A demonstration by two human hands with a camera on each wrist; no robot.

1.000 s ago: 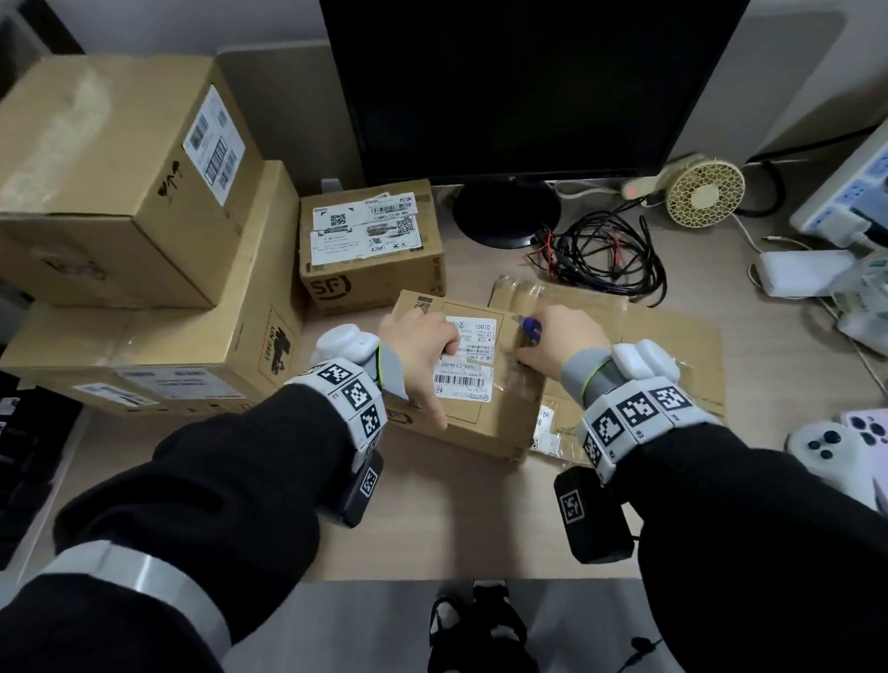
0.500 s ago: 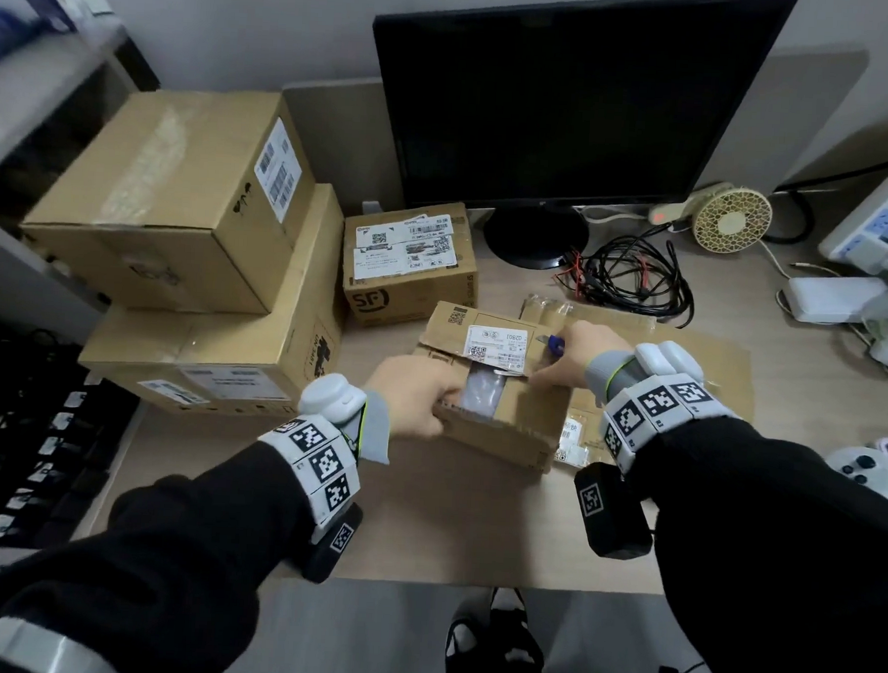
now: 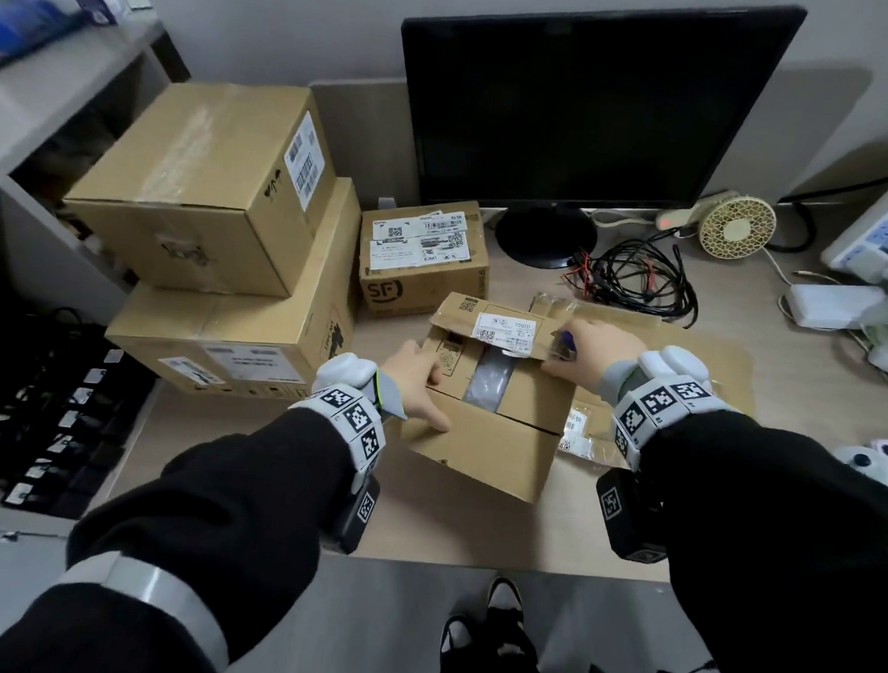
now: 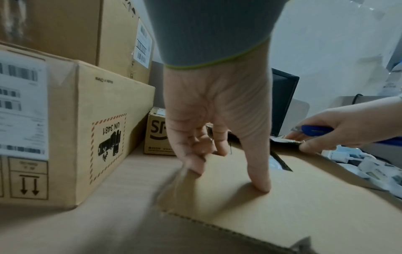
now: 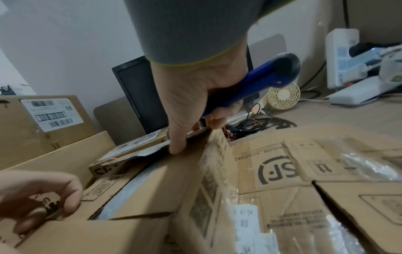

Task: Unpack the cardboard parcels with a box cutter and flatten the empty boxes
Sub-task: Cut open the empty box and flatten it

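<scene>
A small cardboard parcel (image 3: 488,441) stands mid-desk with its top flaps partly open. A grey wrapped item (image 3: 491,385) shows in the gap. My left hand (image 3: 419,381) grips the parcel's left top edge, fingers curled over it and thumb (image 4: 259,182) pressing the cardboard. My right hand (image 3: 593,352) holds a blue box cutter (image 5: 261,75) in its curled fingers. Its thumb (image 5: 176,146) and fingers also pinch the far flap (image 3: 504,329), the one with the white label, which is raised. The cutter's tip (image 4: 298,128) points left over that flap.
A flattened SF box (image 3: 697,370) with plastic wrap lies under my right wrist. Two large boxes (image 3: 208,185) are stacked at the left, with a small SF parcel (image 3: 420,263) behind. A monitor (image 3: 588,102), cables (image 3: 635,279), a fan (image 3: 735,228) and a power strip (image 3: 884,230) line the back.
The labelled top flap has come up from flat to raised. My left hand slid from the parcel's top to its left edge. The grey item inside now shows.
</scene>
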